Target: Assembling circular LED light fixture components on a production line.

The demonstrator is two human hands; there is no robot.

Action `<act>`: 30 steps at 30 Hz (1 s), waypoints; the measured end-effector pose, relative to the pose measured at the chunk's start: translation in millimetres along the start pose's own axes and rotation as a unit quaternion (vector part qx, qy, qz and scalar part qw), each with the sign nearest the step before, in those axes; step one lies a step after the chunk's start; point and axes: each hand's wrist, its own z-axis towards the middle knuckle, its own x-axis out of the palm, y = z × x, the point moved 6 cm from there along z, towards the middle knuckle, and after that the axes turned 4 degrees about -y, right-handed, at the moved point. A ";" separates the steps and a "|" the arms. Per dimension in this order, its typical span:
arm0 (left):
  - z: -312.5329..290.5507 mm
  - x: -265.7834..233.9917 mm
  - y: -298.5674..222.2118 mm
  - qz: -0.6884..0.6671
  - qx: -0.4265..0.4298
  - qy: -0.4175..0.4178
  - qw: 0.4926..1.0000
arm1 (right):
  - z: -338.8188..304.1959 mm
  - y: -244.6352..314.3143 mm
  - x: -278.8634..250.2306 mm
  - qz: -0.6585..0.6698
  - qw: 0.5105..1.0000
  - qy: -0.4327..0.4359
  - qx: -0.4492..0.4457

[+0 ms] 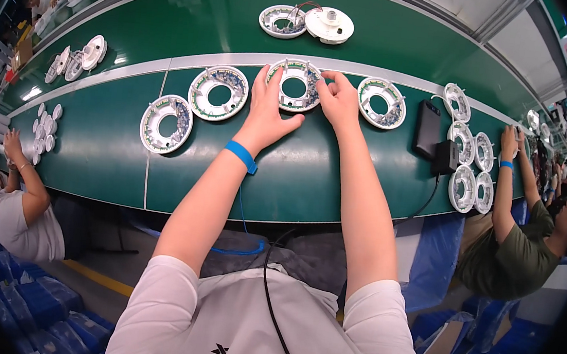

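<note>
A white ring-shaped housing (292, 103) with a circuit board around its inside lies at the middle of the green bench, by the pale strip. My left hand (262, 110) has its fingers curled on the left rim, the thumb stretched out below the ring. At the right rim my right hand (337, 99) grips with thumb and fingertips. Two similar housings, an upper one (197, 93) and a lower one (157, 143), lie to the left. Another housing (361, 102) lies just to the right. A blue wristband (241, 156) with a thin cord circles my left wrist.
Beyond the strip a housing (268, 27) is wired to a white disc (329, 28). Right of me are a black power bank (427, 128), a black adapter (445, 158) with a cable, and several housings (454, 180). Co-workers sit at left (23, 220) and right (518, 257).
</note>
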 end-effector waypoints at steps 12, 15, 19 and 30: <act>-15.9 40.7 -13.9 -0.504 -0.150 0.190 0.829 | 19.1 -14.2 -15.3 0.586 0.777 0.181 0.142; -2.8 46.4 -14.0 -0.516 -0.176 0.166 0.822 | 16.4 1.2 -25.3 0.721 0.639 0.250 0.100; -6.5 51.4 -7.4 -0.573 -0.231 0.194 0.762 | 4.1 23.0 -16.8 0.738 0.601 0.298 0.065; -0.7 47.2 -10.0 -0.590 -0.181 0.193 0.762 | -47.4 82.8 30.5 0.720 0.484 0.496 0.042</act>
